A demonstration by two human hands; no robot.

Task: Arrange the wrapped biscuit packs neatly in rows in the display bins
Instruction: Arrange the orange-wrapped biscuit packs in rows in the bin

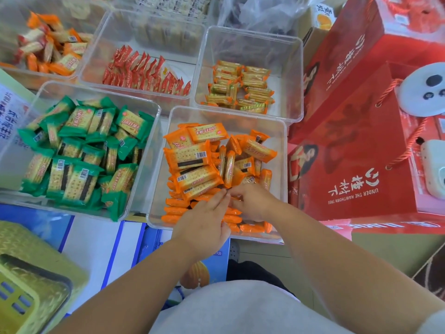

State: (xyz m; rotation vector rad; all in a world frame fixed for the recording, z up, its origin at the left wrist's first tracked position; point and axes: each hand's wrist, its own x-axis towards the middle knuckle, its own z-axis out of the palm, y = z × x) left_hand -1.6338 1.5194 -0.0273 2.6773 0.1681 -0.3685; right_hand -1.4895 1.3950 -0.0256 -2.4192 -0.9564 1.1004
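A clear plastic bin [281,165] in front of me holds many orange-wrapped biscuit packs [192,157], some lying flat in a loose pile, others standing on edge along the near side. Both my hands are inside this bin at its near end. My left hand [204,218] lies over the upright packs with its fingers stretched toward the pile's middle. My right hand [252,201] is beside it, fingers curled down onto the packs; their tips nearly meet. What either hand holds is hidden beneath it.
To the left stands a bin of green-wrapped packs [79,150]. Behind are bins of red packs [144,71], small orange-and-gold packs [240,88] and mixed orange packs [50,47]. Red gift bags [361,141] crowd the right. A yellow basket [29,280] sits near left.
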